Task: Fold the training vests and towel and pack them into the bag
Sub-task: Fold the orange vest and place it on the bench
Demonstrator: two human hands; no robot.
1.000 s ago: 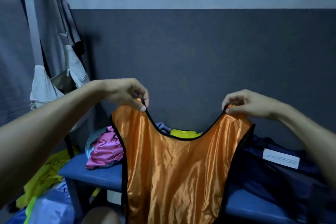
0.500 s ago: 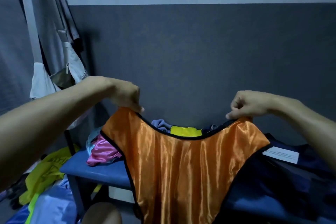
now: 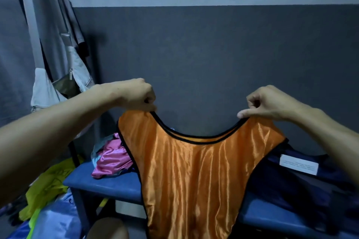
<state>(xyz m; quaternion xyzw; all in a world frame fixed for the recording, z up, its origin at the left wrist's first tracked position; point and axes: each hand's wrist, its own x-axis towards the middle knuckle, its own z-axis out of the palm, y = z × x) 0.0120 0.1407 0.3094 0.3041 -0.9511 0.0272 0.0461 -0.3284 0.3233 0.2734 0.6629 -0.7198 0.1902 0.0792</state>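
Blue bench (image 3: 108, 186) behind, left hand (image 3: 138, 95), right hand (image 3: 266, 103) pinching orange vest (image 3: 194, 176)

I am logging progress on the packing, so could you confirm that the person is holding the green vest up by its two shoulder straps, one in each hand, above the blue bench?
Not quite: the head view shows an orange vest, not green. The left hand and right hand each pinch a shoulder strap above the blue bench.

A single head-worn wide-angle view looks forward and slightly down, close over the hands at mid-frame, facing the wall (image 3: 213, 54) with the tabletop (image 3: 104, 186) along the lower frame.
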